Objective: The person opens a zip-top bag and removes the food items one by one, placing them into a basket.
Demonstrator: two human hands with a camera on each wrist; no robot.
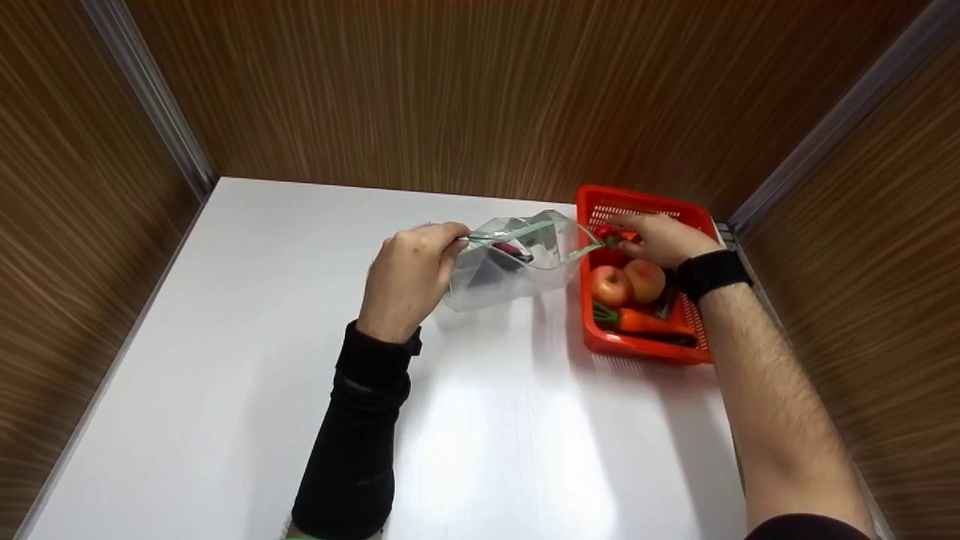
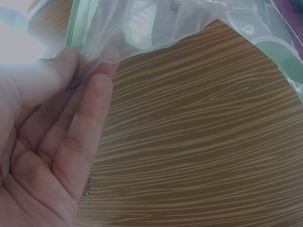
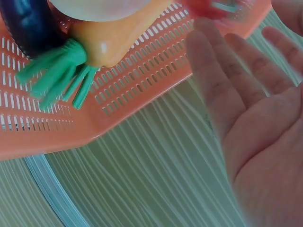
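My left hand [image 1: 439,251] pinches the rim of a clear zip bag [image 1: 517,277] and holds its mouth up over the white table [image 1: 247,360]. In the left wrist view the thumb and a finger [image 2: 85,71] squeeze the bag's green-edged rim [image 2: 156,23]. A dark purple item [image 1: 511,251] lies inside the bag. My right hand [image 1: 645,232] reaches over the red basket [image 1: 637,349] with its fingers extended. In the right wrist view its fingertips [image 3: 241,71] are just short of a small red item with a green stem [image 3: 208,9], and grip nothing.
The basket holds two apples [image 1: 611,285], an orange carrot [image 1: 649,322] with green leaves [image 3: 61,71] and a dark eggplant [image 3: 28,23]. Wood-grain walls close in the table at the back and both sides. The basket sits by the right wall.
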